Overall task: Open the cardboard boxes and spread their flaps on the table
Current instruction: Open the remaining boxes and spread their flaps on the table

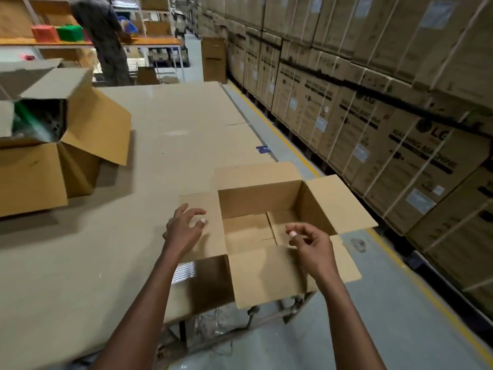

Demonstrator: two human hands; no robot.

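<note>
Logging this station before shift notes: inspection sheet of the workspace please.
Surface: long beige table, bare in the middle.
Job's things: small brown cardboard box at the near right corner, open, four flaps spread, inside empty; near flap overhangs the table edge. Larger brown cardboard box at left, flaps up, green contents inside.
Clutter: small blue label at the table's right edge.
Hands: left hand open over the left flap; right hand loosely curled over the near flap, holding nothing.
Cables: nothing seen.
Surroundings: stacked washing-machine cartons at right; person at shelving behind.

Left box [40, 145] blurred, edge-cropped.
</note>
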